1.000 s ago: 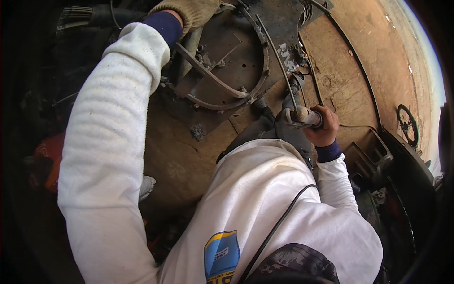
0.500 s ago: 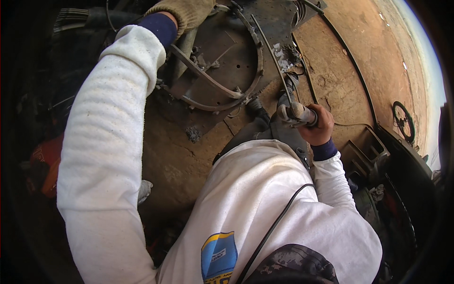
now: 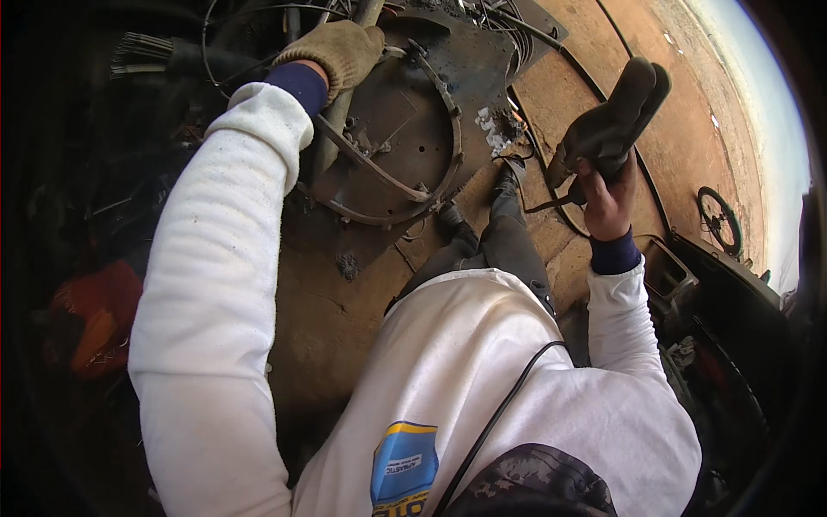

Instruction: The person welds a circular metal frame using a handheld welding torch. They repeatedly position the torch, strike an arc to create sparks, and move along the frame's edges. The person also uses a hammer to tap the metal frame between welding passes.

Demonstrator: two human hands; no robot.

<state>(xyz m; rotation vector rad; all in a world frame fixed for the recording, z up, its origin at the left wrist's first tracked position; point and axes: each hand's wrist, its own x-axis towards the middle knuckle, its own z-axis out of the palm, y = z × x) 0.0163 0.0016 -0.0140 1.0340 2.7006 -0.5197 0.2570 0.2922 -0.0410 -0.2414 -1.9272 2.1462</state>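
Clamp-like tool (image 3: 610, 129) in R hand (image 3: 612, 202), fingers wrapped; L hand (image 3: 336, 57) outstretched, grip unclear.

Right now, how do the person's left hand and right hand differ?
The left hand wears a brown knit glove; the right hand is bare. The left hand lies over a grey pipe, while the right hand grasps a dark tool. Both emerge from dark blue cuffs on white sleeves.

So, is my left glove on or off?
On: the knitted glove covers your left hand, reaching near the navy cuff.
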